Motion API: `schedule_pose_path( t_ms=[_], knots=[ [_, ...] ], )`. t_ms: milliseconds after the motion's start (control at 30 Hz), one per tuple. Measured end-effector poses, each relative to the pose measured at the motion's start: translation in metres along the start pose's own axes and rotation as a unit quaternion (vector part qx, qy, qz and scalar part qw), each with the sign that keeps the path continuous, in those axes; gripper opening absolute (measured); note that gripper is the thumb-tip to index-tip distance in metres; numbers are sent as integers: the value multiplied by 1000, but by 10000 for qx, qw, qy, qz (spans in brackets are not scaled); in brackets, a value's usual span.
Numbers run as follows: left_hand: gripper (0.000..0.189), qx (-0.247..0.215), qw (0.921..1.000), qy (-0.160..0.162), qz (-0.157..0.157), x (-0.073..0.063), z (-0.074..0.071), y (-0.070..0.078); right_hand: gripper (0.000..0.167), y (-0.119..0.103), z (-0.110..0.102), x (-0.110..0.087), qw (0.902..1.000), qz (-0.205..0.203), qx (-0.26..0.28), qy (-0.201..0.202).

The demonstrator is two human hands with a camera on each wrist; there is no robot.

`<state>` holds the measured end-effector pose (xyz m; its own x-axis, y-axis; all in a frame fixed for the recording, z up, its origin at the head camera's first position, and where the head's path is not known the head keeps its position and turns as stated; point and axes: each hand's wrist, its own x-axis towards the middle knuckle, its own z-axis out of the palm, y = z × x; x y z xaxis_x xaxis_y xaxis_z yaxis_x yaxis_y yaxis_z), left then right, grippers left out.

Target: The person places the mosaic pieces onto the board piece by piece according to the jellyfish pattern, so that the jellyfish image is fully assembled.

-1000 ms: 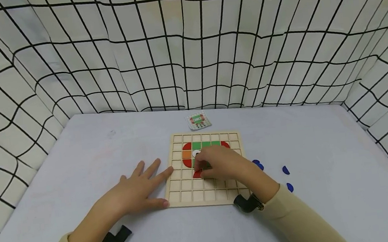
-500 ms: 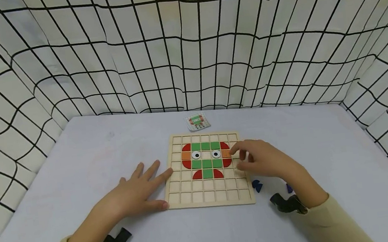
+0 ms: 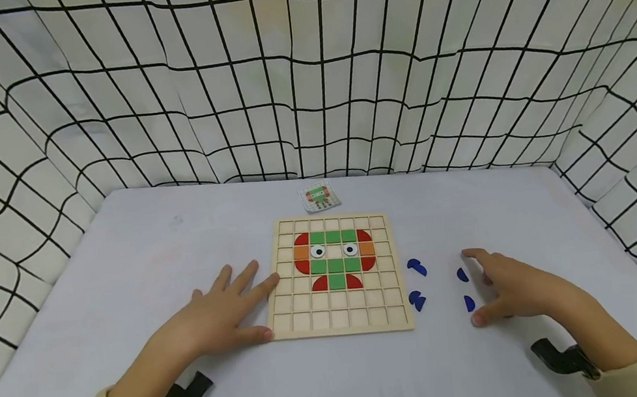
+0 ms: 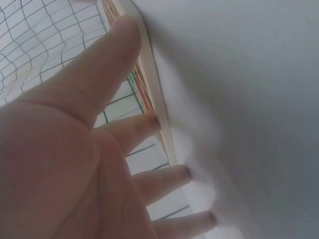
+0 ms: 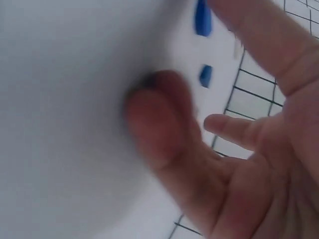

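A wooden grid board (image 3: 342, 334) lies on the table, bearing red, orange and green flat pieces and two eye discs (image 3: 317, 251). My left hand (image 3: 219, 314) lies flat with fingers spread, fingertip and thumb at the board's left edge; the left wrist view shows its fingers (image 4: 142, 184) along that edge. To the board's right, my right hand (image 3: 523, 286) hovers low, thumb and forefinger apart beside two blue rounded pieces (image 3: 469, 304). The right wrist view shows its other fingers (image 5: 154, 124) bent, with nothing held, and blue pieces (image 5: 205, 75) beyond.
Several more blue pieces (image 3: 415, 267) lie between the board and my right hand. A small picture card (image 3: 319, 196) with a similar coloured pattern sits behind the board. Black netting (image 3: 291, 64) over white walls rises around the white-covered table (image 3: 154, 256).
My right hand has left the board and moved right to the loose blue pieces, uncovering the pattern. A red piece now sits where its fingers were. My left hand stays at the board's edge.
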<state>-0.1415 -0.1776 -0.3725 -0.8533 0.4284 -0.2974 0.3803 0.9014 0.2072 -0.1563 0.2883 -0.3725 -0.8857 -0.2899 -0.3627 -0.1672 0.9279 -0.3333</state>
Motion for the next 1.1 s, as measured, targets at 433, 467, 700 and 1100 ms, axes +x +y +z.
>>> schedule_pose_path(
  t_ms=[433, 467, 700, 1100],
  knots=[
    [91, 6, 10000, -8, 24, 1, 3, -1, 91, -42, 22, 35, 9969, -23, 762, 183],
    [91, 16, 10000, 0, 29, 1, 2, -1, 91, -46, 22, 38, 9971, -8, 736, 192],
    [89, 119, 9998, 99, 81, 1, 0, -3, 67, -58, 14, 60, 9942, -147, 1061, 84],
    [88, -30, 10000, 53, 51, 0, -2, -3, 50, -50, -6, 93, 9873, 82, 1584, -74]
  ],
)
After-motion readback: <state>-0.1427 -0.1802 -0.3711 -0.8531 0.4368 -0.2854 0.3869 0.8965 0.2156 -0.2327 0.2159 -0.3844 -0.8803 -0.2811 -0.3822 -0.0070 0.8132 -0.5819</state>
